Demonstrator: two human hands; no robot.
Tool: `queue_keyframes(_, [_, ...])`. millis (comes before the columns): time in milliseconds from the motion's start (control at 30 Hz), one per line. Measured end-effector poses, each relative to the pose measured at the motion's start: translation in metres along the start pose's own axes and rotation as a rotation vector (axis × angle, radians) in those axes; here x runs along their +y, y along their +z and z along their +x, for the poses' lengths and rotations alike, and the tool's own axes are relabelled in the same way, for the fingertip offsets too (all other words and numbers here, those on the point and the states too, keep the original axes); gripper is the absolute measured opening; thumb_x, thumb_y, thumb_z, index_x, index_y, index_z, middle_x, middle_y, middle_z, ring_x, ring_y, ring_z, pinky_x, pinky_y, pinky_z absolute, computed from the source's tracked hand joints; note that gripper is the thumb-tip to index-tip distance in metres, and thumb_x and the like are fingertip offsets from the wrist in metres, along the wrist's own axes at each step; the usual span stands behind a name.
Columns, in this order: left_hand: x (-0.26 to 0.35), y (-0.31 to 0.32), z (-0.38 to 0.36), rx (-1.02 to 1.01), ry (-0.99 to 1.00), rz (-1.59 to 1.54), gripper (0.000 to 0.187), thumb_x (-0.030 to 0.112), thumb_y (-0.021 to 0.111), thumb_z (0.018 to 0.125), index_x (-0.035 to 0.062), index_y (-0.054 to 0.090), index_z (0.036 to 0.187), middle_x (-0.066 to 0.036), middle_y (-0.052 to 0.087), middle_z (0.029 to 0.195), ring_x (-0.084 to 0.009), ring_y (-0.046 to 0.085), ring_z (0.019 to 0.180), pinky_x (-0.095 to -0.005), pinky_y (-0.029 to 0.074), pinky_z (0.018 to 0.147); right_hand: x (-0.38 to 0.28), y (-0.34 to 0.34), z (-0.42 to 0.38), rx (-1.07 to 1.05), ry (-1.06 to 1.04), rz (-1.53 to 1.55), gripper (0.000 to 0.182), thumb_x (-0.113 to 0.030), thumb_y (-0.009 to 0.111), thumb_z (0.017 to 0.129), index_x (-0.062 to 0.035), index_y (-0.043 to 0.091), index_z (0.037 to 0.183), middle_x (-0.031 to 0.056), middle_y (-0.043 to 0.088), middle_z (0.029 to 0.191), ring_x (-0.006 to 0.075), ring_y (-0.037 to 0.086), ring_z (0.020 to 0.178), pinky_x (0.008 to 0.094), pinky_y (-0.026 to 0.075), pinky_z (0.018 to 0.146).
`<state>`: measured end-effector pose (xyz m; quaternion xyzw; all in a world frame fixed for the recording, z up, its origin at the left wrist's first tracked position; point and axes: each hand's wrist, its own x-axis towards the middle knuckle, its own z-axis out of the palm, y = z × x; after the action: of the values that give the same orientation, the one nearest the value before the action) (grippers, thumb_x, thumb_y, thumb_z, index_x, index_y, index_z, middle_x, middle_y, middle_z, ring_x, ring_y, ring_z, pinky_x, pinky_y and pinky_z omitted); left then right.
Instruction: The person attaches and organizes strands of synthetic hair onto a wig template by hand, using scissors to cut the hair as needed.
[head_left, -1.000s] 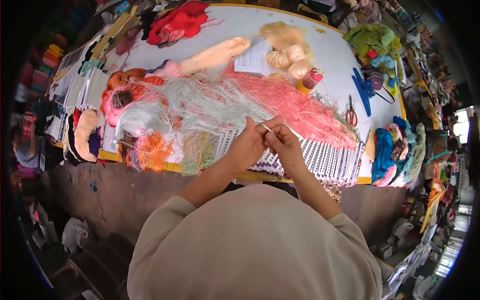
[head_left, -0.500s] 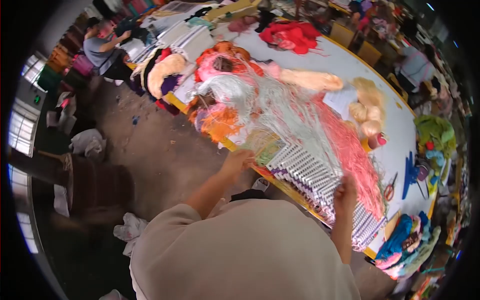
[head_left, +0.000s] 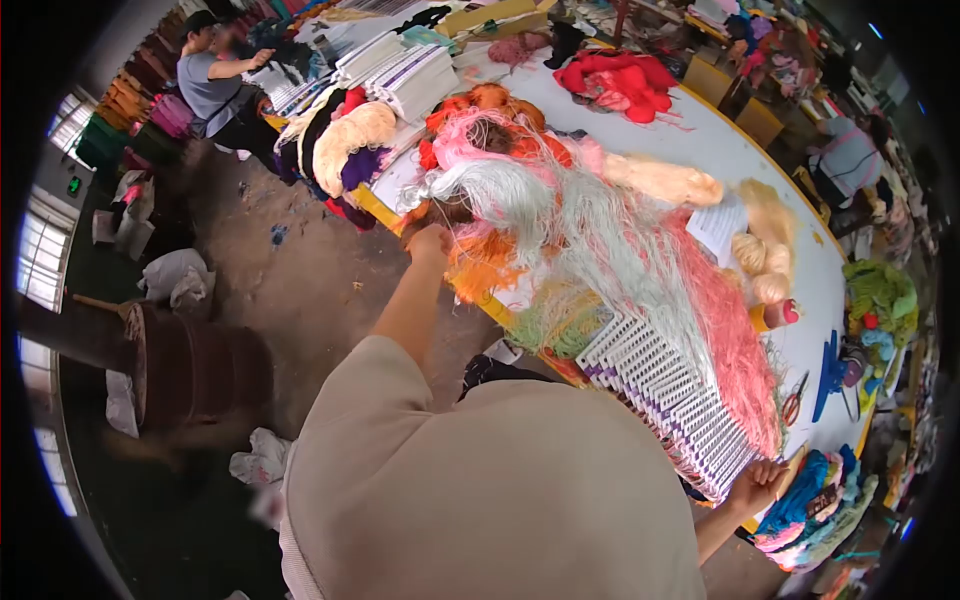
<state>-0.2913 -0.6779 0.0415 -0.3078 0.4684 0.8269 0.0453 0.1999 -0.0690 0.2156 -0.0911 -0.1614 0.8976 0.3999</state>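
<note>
My left hand (head_left: 430, 240) is at the table's near left edge, against brown and orange yarn (head_left: 485, 265); its fingers are partly hidden there. My right hand (head_left: 757, 485) rests low at the right end of the overlapping white punched cards (head_left: 670, 385), its fingers curled, with what lies under them too small to make out. Between the hands, pale grey-white thread (head_left: 610, 240) spreads over the table beside a long coral-pink bundle (head_left: 735, 350). Green thread (head_left: 565, 318) lies at the left end of the cards.
Red yarn (head_left: 615, 80), peach skeins (head_left: 765, 255), red-handled scissors (head_left: 792, 408) and a blue tool (head_left: 826, 375) lie on the table (head_left: 700, 135). Teal and pink skeins (head_left: 810, 505) are at the right corner. A person (head_left: 215, 80) stands at the far left; another person (head_left: 848, 160) is at the far right.
My left hand has moved up and left from the green thread to the brown and orange yarn. My right hand has gone down and right to the end of the cards. The view has shifted slightly.
</note>
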Motion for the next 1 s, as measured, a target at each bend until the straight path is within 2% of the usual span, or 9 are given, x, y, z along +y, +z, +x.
queue_keyframes(67, [0.019, 0.004, 0.027, -0.091, 0.012, -0.173, 0.005, 0.006, 0.059, 0.085, 0.0030, 0.055, 0.085, -0.007, 0.058, 0.072, -0.0169, 0.054, 0.057, -0.0283, 0.049, 0.051, 0.039, 0.014, 0.000, -0.015, 0.052, -0.018, 0.019, -0.018, 0.047, 0.101, -0.0033, 0.053, 0.090, -0.0021, 0.032, 0.065, 0.0086, 0.027, 0.055, 0.0243, 0.025, 0.050])
queue_keyframes(100, [0.027, 0.019, 0.030, 0.136, -0.003, -0.357, 0.009, 0.006, 0.062, 0.086, 0.0014, 0.055, 0.090, -0.008, 0.058, 0.077, -0.0181, 0.056, 0.062, -0.0291, 0.053, 0.056, 0.063, 0.021, 0.002, -0.019, 0.111, 0.000, 0.020, -0.017, 0.047, 0.101, -0.0050, 0.050, 0.085, -0.0022, 0.032, 0.065, 0.0085, 0.028, 0.055, 0.0244, 0.025, 0.051])
queue_keyframes(200, [0.042, 0.017, 0.079, 0.070, -0.046, -0.284, 0.018, 0.011, 0.068, 0.087, 0.0027, 0.056, 0.097, -0.008, 0.057, 0.082, -0.0192, 0.057, 0.068, -0.0293, 0.054, 0.060, 0.140, 0.049, 0.009, 0.009, 0.218, -0.013, 0.020, -0.017, 0.049, 0.100, 0.0000, 0.059, 0.103, -0.0022, 0.036, 0.066, 0.0083, 0.031, 0.057, 0.0233, 0.027, 0.051])
queue_keyframes(400, [0.061, 0.041, 0.129, 0.245, -0.359, -0.138, 0.031, 0.033, 0.072, 0.085, 0.0126, 0.056, 0.102, -0.005, 0.055, 0.084, -0.0195, 0.055, 0.070, -0.0345, 0.048, 0.060, 0.257, 0.140, -0.005, 0.087, 0.338, -0.107, 0.022, -0.021, 0.049, 0.100, -0.0023, 0.060, 0.104, -0.0018, 0.037, 0.067, 0.0076, 0.030, 0.056, 0.0222, 0.027, 0.050])
queue_keyframes(500, [0.054, 0.032, 0.137, 0.173, -0.310, -0.113, 0.023, 0.022, 0.071, 0.084, 0.0125, 0.054, 0.096, -0.006, 0.054, 0.093, -0.0171, 0.053, 0.079, -0.0319, 0.047, 0.067, 0.271, 0.147, -0.011, 0.121, 0.331, -0.157, 0.024, -0.022, 0.047, 0.101, -0.0021, 0.060, 0.104, -0.0019, 0.037, 0.067, 0.0073, 0.030, 0.055, 0.0222, 0.027, 0.050])
queue_keyframes(567, [0.071, 0.042, 0.108, 0.277, 0.001, -0.010, 0.025, 0.011, 0.065, 0.083, 0.0114, 0.053, 0.105, -0.002, 0.056, 0.084, -0.0141, 0.053, 0.064, -0.0269, 0.043, 0.058, 0.270, 0.144, -0.013, 0.148, 0.328, -0.167, 0.023, -0.022, 0.047, 0.101, -0.0027, 0.060, 0.105, -0.0024, 0.036, 0.066, 0.0069, 0.029, 0.055, 0.0219, 0.026, 0.050])
queue_keyframes(733, [0.118, 0.068, 0.053, -0.151, 0.497, -0.221, 0.030, 0.001, 0.058, 0.087, 0.0038, 0.051, 0.115, -0.005, 0.062, 0.101, -0.0155, 0.060, 0.084, -0.0297, 0.049, 0.073, 0.264, 0.134, -0.018, 0.168, 0.281, -0.152, 0.022, -0.021, 0.047, 0.101, -0.0034, 0.060, 0.103, -0.0025, 0.036, 0.066, 0.0063, 0.029, 0.055, 0.0221, 0.026, 0.049])
queue_keyframes(900, [0.175, 0.144, -0.044, -0.778, 0.176, -0.478, 0.032, 0.010, 0.053, 0.092, 0.0067, 0.050, 0.124, -0.008, 0.062, 0.108, -0.0197, 0.061, 0.098, -0.0355, 0.050, 0.086, 0.258, 0.128, -0.024, 0.119, 0.208, -0.021, 0.019, -0.015, 0.043, 0.101, -0.0035, 0.058, 0.105, -0.0017, 0.040, 0.069, 0.0083, 0.034, 0.059, 0.0229, 0.031, 0.055])
queue_keyframes(1000, [0.133, 0.202, -0.083, -1.368, -0.065, -0.400, 0.036, 0.015, 0.049, 0.094, 0.0076, 0.049, 0.130, -0.008, 0.062, 0.109, -0.0199, 0.061, 0.096, -0.0358, 0.050, 0.085, 0.238, 0.134, -0.028, 0.025, 0.166, 0.106, 0.029, -0.017, 0.041, 0.103, -0.0009, 0.057, 0.120, -0.0022, 0.044, 0.071, 0.0072, 0.040, 0.061, 0.0215, 0.035, 0.056])
